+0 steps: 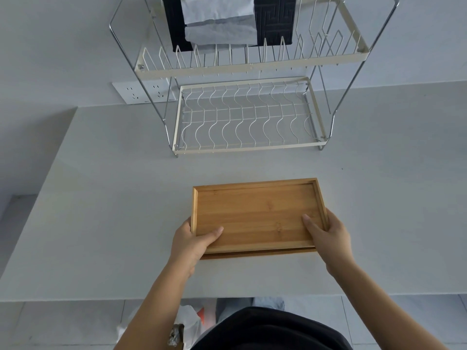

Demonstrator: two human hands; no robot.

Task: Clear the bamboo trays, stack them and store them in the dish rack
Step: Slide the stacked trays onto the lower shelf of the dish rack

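Two bamboo trays (255, 213) are stacked, the top one empty and the lower one showing only as a strip (257, 254) along the near edge. My left hand (192, 245) grips the stack's near left corner, thumb inside the top tray. My right hand (331, 236) grips the near right corner the same way. The stack sits low over the grey counter (106, 198); whether it touches the counter I cannot tell. The two-tier wire dish rack (247, 147) stands beyond it against the wall, its lower shelf empty.
The rack's upper tier (252, 64) holds dark cloths (275, 18) and pale crumpled ones (219, 24). A wall socket (141, 93) sits left of the rack. A white plastic bag (187, 322) lies on the floor below the counter's near edge.
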